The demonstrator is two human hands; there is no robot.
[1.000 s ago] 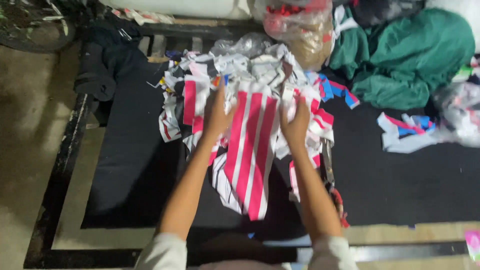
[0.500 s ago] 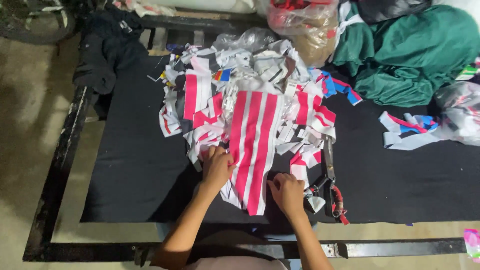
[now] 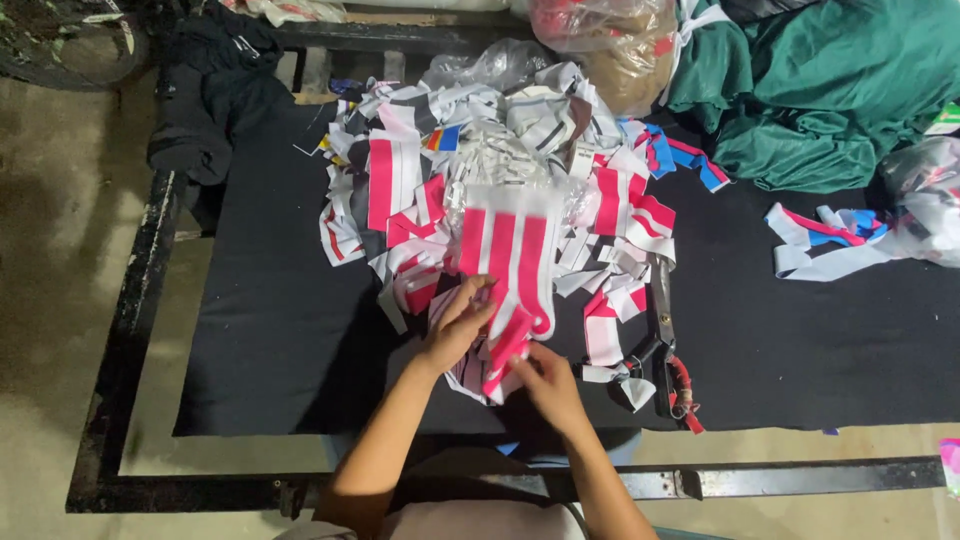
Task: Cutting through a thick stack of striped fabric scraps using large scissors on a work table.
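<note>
Left hand (image 3: 462, 322) curled, fingers pinching the lower edge of a pink-and-white striped cloth piece (image 3: 505, 262), right hand (image 3: 547, 382) gripping its folded bottom corner, scissors (image 3: 664, 352) just beside

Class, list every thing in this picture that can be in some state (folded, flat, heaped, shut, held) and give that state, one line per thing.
Pink-and-white striped fabric piece: near end being folded up by both hands.
Left hand: fingers gripping the fabric's near edge.
Right hand: pinching the near corner.
Heap of pink-and-white fabric scraps: loosely piled.
Scissors with red-wrapped handle: lying shut, untouched.
Green cloth: crumpled.
Black table cover: spread flat.
</note>
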